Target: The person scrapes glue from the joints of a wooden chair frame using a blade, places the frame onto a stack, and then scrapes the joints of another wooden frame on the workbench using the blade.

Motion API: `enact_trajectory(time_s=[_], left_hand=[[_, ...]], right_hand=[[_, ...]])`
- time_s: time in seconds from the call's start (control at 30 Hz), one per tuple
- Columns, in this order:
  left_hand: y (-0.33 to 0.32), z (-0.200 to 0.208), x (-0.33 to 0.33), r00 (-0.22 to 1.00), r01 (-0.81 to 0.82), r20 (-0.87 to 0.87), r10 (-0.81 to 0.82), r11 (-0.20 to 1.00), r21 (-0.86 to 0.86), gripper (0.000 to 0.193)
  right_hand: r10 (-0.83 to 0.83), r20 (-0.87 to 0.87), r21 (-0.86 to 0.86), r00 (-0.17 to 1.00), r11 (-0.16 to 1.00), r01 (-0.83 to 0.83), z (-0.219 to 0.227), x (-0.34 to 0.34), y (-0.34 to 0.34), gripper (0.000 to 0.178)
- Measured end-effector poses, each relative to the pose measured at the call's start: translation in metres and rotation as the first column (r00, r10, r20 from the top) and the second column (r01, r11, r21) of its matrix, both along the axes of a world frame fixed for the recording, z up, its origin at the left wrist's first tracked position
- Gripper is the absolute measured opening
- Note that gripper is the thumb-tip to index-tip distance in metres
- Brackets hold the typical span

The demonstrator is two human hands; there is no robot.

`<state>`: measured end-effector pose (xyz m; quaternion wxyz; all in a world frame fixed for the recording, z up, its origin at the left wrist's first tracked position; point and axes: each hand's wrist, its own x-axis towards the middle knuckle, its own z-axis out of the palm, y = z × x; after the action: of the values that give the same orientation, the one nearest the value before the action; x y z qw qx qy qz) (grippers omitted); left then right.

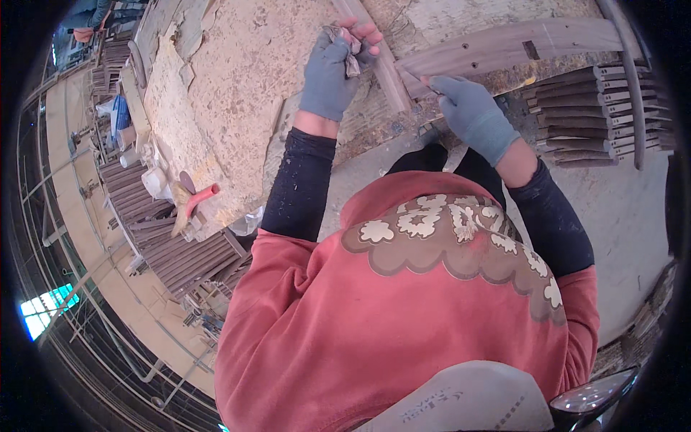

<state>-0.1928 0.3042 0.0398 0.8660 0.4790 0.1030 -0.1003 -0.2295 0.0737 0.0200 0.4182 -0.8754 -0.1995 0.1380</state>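
My left hand, in a grey glove with pinkish bare fingertips, is closed on a crumpled stained rag. It sits over a narrow brown wooden rail on the workbench. My right hand, in a similar glove, pinches a thin pointed tool whose exact kind is hard to make out. The tool's tip is near the corner where the rail meets a long, slightly curved wooden piece. That piece has a dark rectangular slot and several small holes.
The workbench has a worn, peeling top. A brush with a red handle lies at its left edge, near stacked brown slats. Stacked curved wooden parts stand at right, beside an upright-looking dark bar.
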Motion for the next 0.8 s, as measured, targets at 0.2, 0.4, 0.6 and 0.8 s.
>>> enact_trajectory(time_s=[0.2, 0.4, 0.6, 0.8], left_hand=[[0.013, -0.003, -0.002, 0.995, 0.096, -0.023, -0.095, 0.995, 0.038, 0.034], [0.007, 0.002, -0.008, 0.997, 0.044, -0.073, -0.028, 0.971, 0.234, 0.028], [-0.008, 0.015, -0.021, 0.990, 0.037, -0.144, 0.007, 0.954, 0.299, 0.014], [-0.020, 0.014, -0.029, 0.977, -0.064, -0.179, 0.119, 0.956, 0.285, 0.011]], right_hand=[[0.022, -0.055, -0.184, 0.998, 0.982, -0.032, 0.024, 0.007, 0.020, 0.033], [0.148, -0.060, -0.266, 0.987, 0.951, -0.159, 0.033, -0.012, 0.012, 0.035], [0.073, -0.177, 0.070, 0.981, 0.996, -0.061, 0.032, -0.011, -0.008, 0.035], [-0.054, -0.277, 0.129, 0.960, 0.987, 0.092, 0.045, -0.007, -0.009, 0.036]])
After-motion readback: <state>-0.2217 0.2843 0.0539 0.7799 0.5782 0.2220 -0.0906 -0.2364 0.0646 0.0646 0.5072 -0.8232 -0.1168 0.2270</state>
